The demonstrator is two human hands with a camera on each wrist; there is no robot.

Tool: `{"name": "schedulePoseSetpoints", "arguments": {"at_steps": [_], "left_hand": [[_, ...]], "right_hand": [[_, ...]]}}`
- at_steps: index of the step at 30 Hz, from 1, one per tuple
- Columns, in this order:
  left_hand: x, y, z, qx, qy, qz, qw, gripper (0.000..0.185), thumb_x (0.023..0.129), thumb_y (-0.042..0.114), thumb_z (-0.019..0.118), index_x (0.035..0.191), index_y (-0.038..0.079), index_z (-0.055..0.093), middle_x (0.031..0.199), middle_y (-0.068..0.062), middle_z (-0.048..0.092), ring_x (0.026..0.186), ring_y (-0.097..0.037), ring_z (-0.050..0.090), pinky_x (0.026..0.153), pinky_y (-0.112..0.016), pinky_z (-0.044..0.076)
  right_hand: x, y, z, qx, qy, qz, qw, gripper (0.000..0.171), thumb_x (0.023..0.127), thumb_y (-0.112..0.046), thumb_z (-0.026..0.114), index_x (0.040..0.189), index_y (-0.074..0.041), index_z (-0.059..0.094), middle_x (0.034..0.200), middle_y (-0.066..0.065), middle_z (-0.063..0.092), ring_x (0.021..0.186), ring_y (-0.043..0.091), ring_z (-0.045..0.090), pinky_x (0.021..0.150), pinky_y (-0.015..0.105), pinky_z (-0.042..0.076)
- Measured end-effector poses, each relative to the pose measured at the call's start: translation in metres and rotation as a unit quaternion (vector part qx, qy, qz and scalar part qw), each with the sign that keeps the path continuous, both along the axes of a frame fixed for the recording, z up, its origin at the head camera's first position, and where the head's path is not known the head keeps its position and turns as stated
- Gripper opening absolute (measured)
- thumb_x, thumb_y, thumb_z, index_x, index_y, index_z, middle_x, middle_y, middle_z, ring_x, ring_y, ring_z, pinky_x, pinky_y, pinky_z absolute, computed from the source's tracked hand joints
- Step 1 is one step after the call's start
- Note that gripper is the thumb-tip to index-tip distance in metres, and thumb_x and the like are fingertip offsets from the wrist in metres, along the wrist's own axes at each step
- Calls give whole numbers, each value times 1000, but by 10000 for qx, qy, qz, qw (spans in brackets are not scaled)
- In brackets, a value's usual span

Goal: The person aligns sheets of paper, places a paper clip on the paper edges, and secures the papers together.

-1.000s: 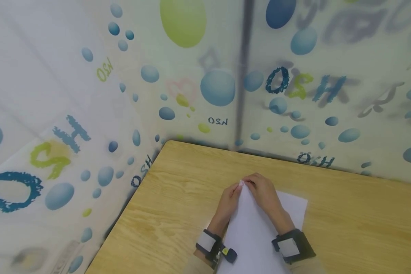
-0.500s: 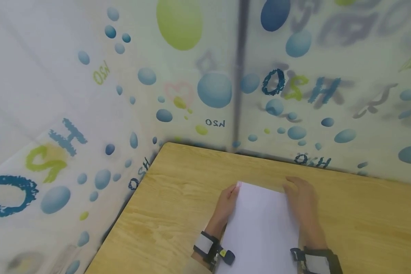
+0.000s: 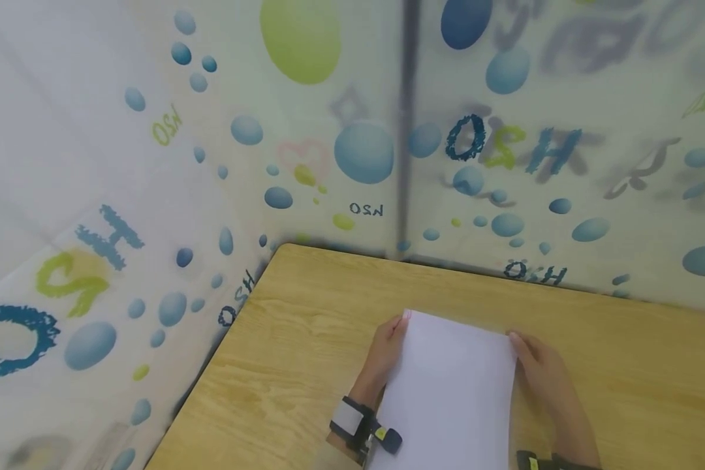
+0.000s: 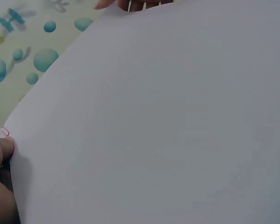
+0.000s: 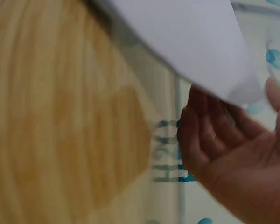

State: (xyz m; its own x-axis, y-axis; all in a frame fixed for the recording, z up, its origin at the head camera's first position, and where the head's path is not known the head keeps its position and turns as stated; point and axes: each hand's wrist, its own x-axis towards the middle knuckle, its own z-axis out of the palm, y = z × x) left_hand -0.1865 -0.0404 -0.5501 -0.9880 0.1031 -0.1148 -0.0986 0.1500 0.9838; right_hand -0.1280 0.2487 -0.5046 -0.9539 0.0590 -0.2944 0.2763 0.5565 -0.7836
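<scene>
A white paper stack is held over the wooden table, its top edge raised. A small pink paper clip sits at its top-left corner. My left hand pinches that corner just below the clip; in the left wrist view the thumb lies against the paper by the clip. My right hand holds the top-right corner. In the right wrist view its fingers curl under the paper corner, thumb beside it.
Printed curtain walls with blue and green bubbles close in the table's left and far edges, meeting at a dark pole. Bare tabletop spreads to the right and left of the paper.
My right hand left the clipped top-left corner and slid right along the top edge to the top-right corner. The left hand stayed by the clip.
</scene>
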Motion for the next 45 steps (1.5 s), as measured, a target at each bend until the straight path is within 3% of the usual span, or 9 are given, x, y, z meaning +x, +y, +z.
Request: {"name": "schedulePoseSetpoints", "arguments": {"at_steps": [5,9,16,22,27,33,39,42,45], "left_hand": [[3,-1,0,60,-97,91,9999,32,103,38,44,101,15,67,78,0,56,70,-15,53,63,-30,43],[2,0,-1,185,-93,156,9997,32,103,37,44,97,13,65,75,1,52,68,-15,50,62,-29,41],[-1,-1,-1,256,-189,247,9992,33,103,38,44,95,14,64,75,1,51,68,-16,50,61,-30,40],[1,-2,2,539,-470,191,9973,31,102,40,46,97,17,66,83,-2,59,75,-17,56,65,-31,44],[1,-7,0,939,-589,-84,9938,27,101,37,51,106,16,68,97,-5,64,87,-21,60,73,-34,49],[1,-23,6,360,-451,-811,9950,18,97,20,59,106,8,69,90,-6,66,80,-19,61,70,-33,51],[2,-38,16,-374,-386,-1608,9855,9,93,11,64,97,5,70,80,-7,66,68,-19,63,63,-34,54],[1,-40,17,-483,-356,-1675,9840,7,92,9,65,96,6,71,77,-7,66,66,-19,62,60,-34,54],[1,-39,16,-384,-364,-1502,9872,8,92,8,66,95,5,72,78,-7,67,65,-18,63,59,-33,54]], "right_hand": [[7,7,-5,-406,-58,266,9988,82,99,-60,28,143,9,34,144,29,38,134,45,33,103,58,30],[12,10,-6,-604,-75,248,9978,74,101,-55,33,144,5,35,141,24,44,128,40,43,99,52,39],[19,6,-1,-350,-732,338,9961,71,97,-53,50,140,3,44,130,19,56,116,34,52,97,56,40],[21,5,-5,-394,-416,475,9972,50,100,-41,52,131,-1,54,107,7,65,94,20,59,85,40,47],[20,8,-9,-679,-372,337,9964,40,101,-34,52,125,-1,55,98,8,66,84,22,64,79,33,47],[21,15,-10,-659,-430,146,9968,38,102,-32,51,123,-1,55,95,7,66,83,22,65,75,33,48],[19,16,-4,-469,-285,48,9985,35,103,-34,48,118,-3,56,92,8,64,83,22,62,73,33,48],[18,15,-2,-455,-216,5,9987,36,103,-34,48,121,-3,55,94,8,64,85,22,61,73,32,49],[18,13,-1,-518,-178,-110,9984,39,102,-34,49,125,-2,54,100,8,66,88,20,62,75,29,50]]}}
